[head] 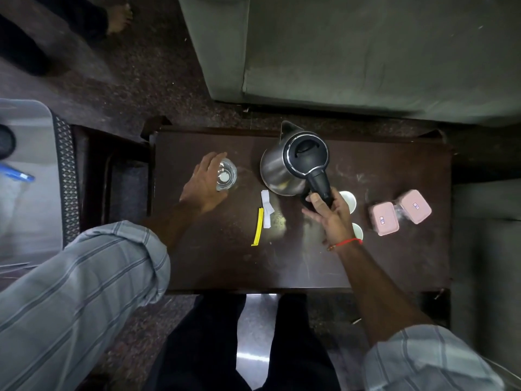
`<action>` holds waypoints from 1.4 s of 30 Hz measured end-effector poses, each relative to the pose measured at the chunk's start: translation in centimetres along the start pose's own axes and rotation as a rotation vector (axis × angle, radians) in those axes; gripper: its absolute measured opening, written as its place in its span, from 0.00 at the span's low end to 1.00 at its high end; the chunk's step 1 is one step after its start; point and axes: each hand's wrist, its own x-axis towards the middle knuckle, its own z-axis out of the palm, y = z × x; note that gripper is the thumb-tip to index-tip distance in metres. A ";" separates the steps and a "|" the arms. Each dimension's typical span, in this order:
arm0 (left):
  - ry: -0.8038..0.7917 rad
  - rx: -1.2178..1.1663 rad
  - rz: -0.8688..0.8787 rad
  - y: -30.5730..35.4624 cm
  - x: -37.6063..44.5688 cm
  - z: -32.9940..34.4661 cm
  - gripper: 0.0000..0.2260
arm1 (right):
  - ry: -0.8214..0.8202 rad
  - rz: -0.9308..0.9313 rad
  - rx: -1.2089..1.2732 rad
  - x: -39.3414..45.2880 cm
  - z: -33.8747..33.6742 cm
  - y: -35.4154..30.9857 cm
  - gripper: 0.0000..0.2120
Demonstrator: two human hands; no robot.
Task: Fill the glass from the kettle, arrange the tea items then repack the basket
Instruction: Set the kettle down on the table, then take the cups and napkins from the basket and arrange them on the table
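Steel kettle [284,167] at frame centre on the desk [380,263], likely heavy if full, right hand [328,214] closed round its black handle, the sound hold; left hand [204,183] cups the fragile, slippery glass [227,175], centre-left.

There is one view only, from the head, looking almost straight down on the table [225,263] from standing height. The right hand [331,214] grips the kettle [284,167] near the centre; the left hand [204,183] lies left of that grip.
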 end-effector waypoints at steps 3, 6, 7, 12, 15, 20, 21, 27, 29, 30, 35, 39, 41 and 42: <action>0.032 0.082 0.023 0.3 -0.5 0.3 0.45 | -0.012 0.014 -0.072 -0.3 0.0 -0.3 0.09; 0.206 0.213 0.047 2.1 -2.5 1.4 0.33 | 0.137 -0.100 -0.245 -1.4 -0.4 0.0 0.06; 0.249 0.228 0.066 2.8 -3.4 2.2 0.26 | 0.231 -0.169 -0.286 -1.8 -0.8 0.0 0.05; 0.140 0.067 -0.031 4.9 -7.2 7.8 0.09 | 0.452 -0.266 -0.389 -3.8 -4.5 2.5 0.06; 0.022 -0.158 -0.365 6.4 -7.0 10.4 0.14 | 0.405 -0.261 -0.524 -4.3 -7.2 4.4 0.09; 0.040 -0.062 -0.512 8.3 -4.5 14.9 0.26 | 0.380 -0.283 -0.589 -3.4 -10.4 5.4 0.09; 0.059 -0.011 -0.538 8.5 -4.0 15.6 0.28 | 0.379 -0.279 -0.592 -3.0 -10.9 5.4 0.09; 0.105 0.135 -0.541 9.6 -4.1 17.7 0.20 | 0.328 -0.266 -0.674 -2.2 -13.7 6.5 0.09; 0.087 0.115 -0.474 10.0 -5.0 17.9 0.17 | 0.295 -0.256 -0.721 -2.2 -14.5 6.8 0.10; 0.075 0.082 -0.431 10.2 -5.4 17.8 0.16 | 0.275 -0.254 -0.748 -2.3 -14.7 6.8 0.11; -0.054 -0.181 -0.119 11.7 -7.6 17.5 0.06 | 0.172 -0.314 -0.817 -2.5 -14.7 6.2 0.15; -0.148 -0.150 0.077 15.3 -7.8 18.1 0.20 | 0.161 -0.294 -0.803 -2.4 -14.7 6.1 0.16; -0.144 -0.180 0.107 17.2 -7.3 18.3 0.24 | 0.180 -0.286 -0.788 -2.4 -14.8 6.2 0.16; -0.137 -0.197 0.108 18.1 -6.9 18.3 0.23 | 0.193 -0.275 -0.775 -2.3 -14.9 6.2 0.16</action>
